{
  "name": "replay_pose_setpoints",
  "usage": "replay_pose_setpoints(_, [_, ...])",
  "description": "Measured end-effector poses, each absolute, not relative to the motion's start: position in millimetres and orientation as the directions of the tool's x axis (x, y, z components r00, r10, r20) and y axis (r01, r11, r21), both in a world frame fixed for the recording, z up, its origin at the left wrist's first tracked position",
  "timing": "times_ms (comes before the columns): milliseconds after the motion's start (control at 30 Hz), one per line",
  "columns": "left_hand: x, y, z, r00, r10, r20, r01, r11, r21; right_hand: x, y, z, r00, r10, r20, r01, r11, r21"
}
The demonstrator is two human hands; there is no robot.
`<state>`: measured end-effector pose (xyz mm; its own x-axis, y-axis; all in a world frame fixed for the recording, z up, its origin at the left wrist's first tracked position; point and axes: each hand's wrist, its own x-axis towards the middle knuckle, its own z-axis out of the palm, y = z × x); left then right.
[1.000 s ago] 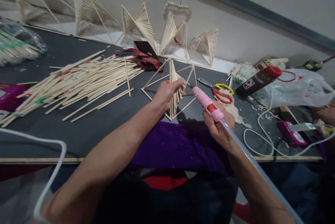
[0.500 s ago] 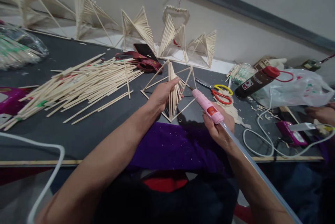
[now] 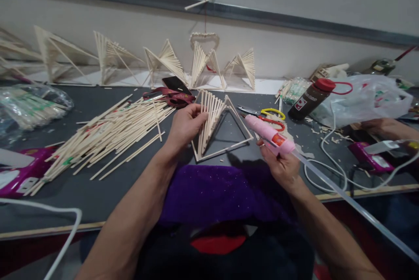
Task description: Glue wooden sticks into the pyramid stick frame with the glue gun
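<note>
My left hand [image 3: 183,128] pinches the left side of a stick frame [image 3: 209,123] between thumb and fingers. The frame is built of thin wooden sticks, with a fanned row on its left and a bare open triangle on its right. My right hand [image 3: 284,167] is wrapped round a pink hot glue gun [image 3: 266,133], whose nozzle points up and left, apart from the frame. A long clear glue stick [image 3: 343,199] runs out of its back end. Scissors [image 3: 273,114] with yellow and red handles lie just behind the gun, partly covered by it.
Loose wooden sticks [image 3: 111,131] spread to the left, near a purple device [image 3: 22,173]. Similar stick models [image 3: 170,63] line the wall. On the right are a dark bottle [image 3: 309,101], a plastic bag [image 3: 376,98], a white cord [image 3: 327,140] and another person's hand [image 3: 381,128].
The stick frame has been turned, so its open triangle now faces right. My left hand has shifted to its left edge. The glue gun has drawn back from the frame. The camera view has tilted up.
</note>
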<state>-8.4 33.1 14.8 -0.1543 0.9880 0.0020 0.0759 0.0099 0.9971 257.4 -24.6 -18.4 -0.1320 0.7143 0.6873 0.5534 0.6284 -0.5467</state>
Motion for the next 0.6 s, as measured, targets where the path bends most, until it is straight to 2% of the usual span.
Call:
replay_pose_setpoints(67, [-10,34,21,-0.096,0.988,0.122,0.185,-0.102,0.977,261,-26,-15,-0.069,0.770,0.634,0.491,0.579,-0.651])
replay_pose_setpoints(133, [-13,36,28,-0.017,0.988,0.155,0.218,-0.148,0.965,264,-27,-10,-0.014,0.798,0.602,0.439,0.546,-0.714])
replay_pose_setpoints(233, [-16,40,37,0.022,0.990,0.139,0.248,-0.140,0.959,271,-27,-4,0.057,0.848,0.526,0.386,0.467,-0.795])
replay_pose_setpoints(367, [-18,47,43,0.034,0.996,0.080,0.224,-0.086,0.971,282,-24,-2,0.100,0.932,0.348,0.298,0.306,-0.904])
replay_pose_setpoints(600, [-25,61,39,0.091,0.993,0.079,0.180,-0.094,0.979,304,-19,-11,0.149,0.978,0.143,0.204,0.111,-0.973])
